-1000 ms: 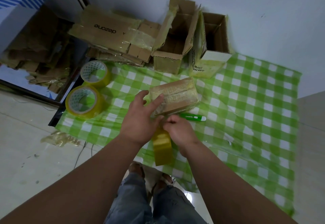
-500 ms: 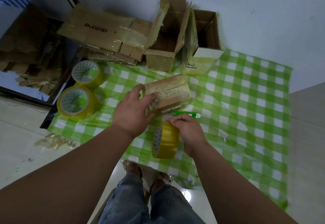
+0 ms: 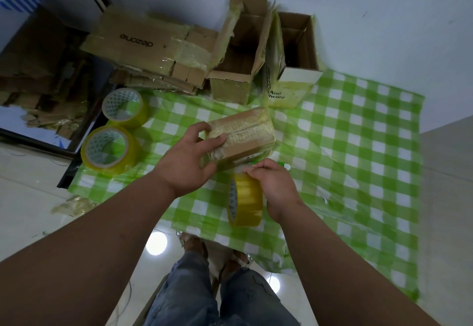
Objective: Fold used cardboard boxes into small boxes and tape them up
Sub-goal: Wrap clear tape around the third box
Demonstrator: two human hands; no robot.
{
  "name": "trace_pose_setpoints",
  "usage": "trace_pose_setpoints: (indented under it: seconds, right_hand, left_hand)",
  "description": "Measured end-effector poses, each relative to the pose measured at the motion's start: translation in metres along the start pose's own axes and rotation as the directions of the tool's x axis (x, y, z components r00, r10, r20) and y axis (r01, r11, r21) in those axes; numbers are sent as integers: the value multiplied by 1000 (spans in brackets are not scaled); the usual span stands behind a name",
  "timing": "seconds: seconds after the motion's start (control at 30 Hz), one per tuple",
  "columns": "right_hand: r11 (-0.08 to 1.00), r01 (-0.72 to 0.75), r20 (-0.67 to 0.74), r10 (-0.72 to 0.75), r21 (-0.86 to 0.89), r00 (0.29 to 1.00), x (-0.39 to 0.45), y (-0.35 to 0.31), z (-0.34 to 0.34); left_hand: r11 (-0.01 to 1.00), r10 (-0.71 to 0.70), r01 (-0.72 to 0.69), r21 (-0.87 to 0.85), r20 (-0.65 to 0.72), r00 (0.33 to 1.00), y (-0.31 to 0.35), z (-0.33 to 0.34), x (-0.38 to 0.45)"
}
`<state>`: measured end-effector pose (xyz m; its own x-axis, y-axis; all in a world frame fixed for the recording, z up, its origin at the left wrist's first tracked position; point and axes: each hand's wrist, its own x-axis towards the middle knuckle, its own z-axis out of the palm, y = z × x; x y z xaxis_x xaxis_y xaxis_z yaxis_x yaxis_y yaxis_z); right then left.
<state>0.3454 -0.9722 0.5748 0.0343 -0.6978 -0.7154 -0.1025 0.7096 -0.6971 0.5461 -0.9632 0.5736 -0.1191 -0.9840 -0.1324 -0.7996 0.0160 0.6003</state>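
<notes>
A small brown cardboard box (image 3: 245,136), wrapped in clear yellowish tape, is held above the green checked cloth (image 3: 358,159). My left hand (image 3: 189,156) grips its left end, thumb on top and fingers curled round the far side. Just below the box, my right hand (image 3: 271,185) holds a yellow tape roll (image 3: 247,199) standing on edge, fingers curled over its top near the box's lower edge. A strip of tape seems to run from roll to box.
Two more yellow tape rolls (image 3: 125,106) (image 3: 110,149) lie at the cloth's left edge. Flattened cardboard (image 3: 143,46) and two open boxes (image 3: 240,54) (image 3: 297,51) stand against the back wall. A green-and-white pen (image 3: 284,165) lies behind my right hand. My legs show below.
The tape roll has dropped from beside the box to hang lower under my right hand. My left hand shifted its grip along the box's left end; the box tilted slightly.
</notes>
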Motion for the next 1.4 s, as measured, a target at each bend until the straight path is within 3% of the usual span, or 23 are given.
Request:
trace_pose_setpoints:
  seconds: [0.13, 0.33, 0.6, 0.97, 1.13, 1.4]
  right_hand:
    - [1000, -2, 12, 2, 3, 1000, 1, -1, 5]
    - [999, 3, 1, -3, 33, 1000, 2, -2, 4]
    - [999, 8, 2, -9, 52, 1000, 3, 0, 5]
    - [999, 13, -3, -13, 51, 1000, 5, 3, 5]
    - [998, 12, 1, -12, 62, 1000, 5, 3, 5]
    - [999, 18, -14, -18, 40, 1000, 5, 4, 6]
  left_hand:
    - [998, -47, 43, 38, 133, 990, -2, -8, -3]
    - [997, -69, 68, 34, 10, 998, -1, 3, -1]
    - [997, -75, 75, 14, 22, 997, -3, 5, 3]
    - [984, -102, 110, 137, -58, 993, 4, 10, 6]
    - [973, -80, 82, 217, -18, 997, 5, -2, 8]
    - [982, -133, 131, 134, 9, 991, 13, -3, 3]
